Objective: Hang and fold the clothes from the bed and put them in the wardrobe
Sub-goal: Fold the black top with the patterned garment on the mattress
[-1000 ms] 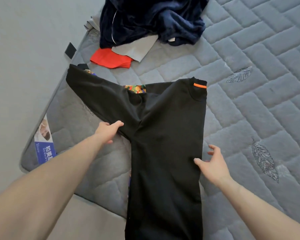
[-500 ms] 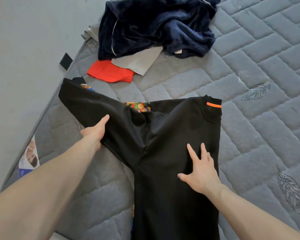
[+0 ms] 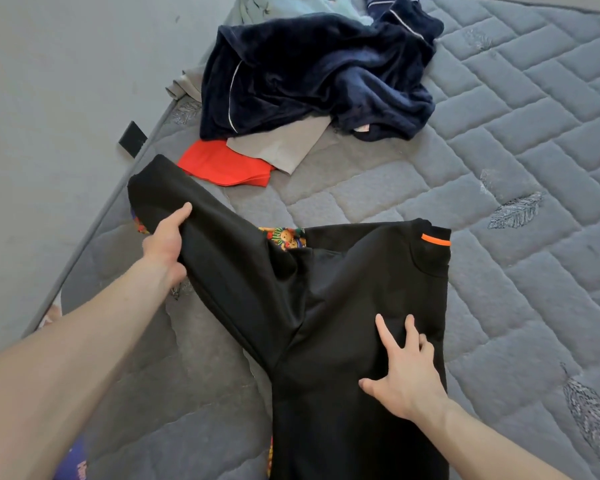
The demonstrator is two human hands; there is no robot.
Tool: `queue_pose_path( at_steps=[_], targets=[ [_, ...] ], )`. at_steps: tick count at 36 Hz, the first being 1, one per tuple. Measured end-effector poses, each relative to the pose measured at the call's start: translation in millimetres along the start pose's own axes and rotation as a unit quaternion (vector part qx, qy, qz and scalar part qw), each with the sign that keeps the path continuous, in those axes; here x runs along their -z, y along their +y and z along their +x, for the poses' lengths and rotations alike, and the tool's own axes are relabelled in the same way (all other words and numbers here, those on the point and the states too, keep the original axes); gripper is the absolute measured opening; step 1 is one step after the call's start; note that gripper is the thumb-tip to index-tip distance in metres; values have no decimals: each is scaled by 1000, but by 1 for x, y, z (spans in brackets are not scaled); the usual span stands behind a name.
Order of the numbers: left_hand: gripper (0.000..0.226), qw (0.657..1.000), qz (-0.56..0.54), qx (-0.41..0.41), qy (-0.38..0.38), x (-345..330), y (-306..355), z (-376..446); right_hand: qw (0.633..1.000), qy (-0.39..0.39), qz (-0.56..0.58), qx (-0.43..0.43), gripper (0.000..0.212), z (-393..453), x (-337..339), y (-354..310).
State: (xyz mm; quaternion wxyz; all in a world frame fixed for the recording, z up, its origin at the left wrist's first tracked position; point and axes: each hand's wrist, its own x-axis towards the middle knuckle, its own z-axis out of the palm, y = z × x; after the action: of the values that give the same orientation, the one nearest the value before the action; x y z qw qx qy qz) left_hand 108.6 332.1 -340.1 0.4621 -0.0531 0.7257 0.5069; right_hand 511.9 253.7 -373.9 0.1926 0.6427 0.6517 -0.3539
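Black garment [image 3: 326,306] spread flat on mattress [image 3: 499,168], sleeve angled left.

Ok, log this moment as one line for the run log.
step: folding black garment on mattress | left hand: grips sleeve | right hand: pressed flat on body | waiting: navy garment, red garment

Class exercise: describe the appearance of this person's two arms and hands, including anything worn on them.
Both forearms are bare to the frame's edge: no sleeves show. The left hand and right hand wear no gloves, and no rings, watch or bracelets are visible.
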Motion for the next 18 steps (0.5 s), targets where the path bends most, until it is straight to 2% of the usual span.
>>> queue_pose_path(
  at_steps=[3, 5, 7, 9, 14, 18],
  targets=[
    [103, 1000, -5, -10, -9, -20, 5, 0, 1000, -1, 12, 3, 115, -1, 1, 2],
    [96, 999, 26, -25, 40, -35, 7, -9, 1000, -7, 29, 3, 114, -1, 3, 3],
    [77, 979, 119, -101, 134, -50, 8, -25, 998, -15, 57, 3, 113, 0, 6, 7],
    [63, 943, 194, -200, 181, -64, 9, -42, 996, -19, 92, 10, 110, 0, 8, 13],
    [61, 886, 259, -361, 132, -98, 4, -87, 975, -15, 222, 23, 95, -1, 18, 36],
    [42, 800, 298, -517, 50, -122, -14, -123, 922, 23, 386, 13, 71, -4, 36, 53]
  ],
)
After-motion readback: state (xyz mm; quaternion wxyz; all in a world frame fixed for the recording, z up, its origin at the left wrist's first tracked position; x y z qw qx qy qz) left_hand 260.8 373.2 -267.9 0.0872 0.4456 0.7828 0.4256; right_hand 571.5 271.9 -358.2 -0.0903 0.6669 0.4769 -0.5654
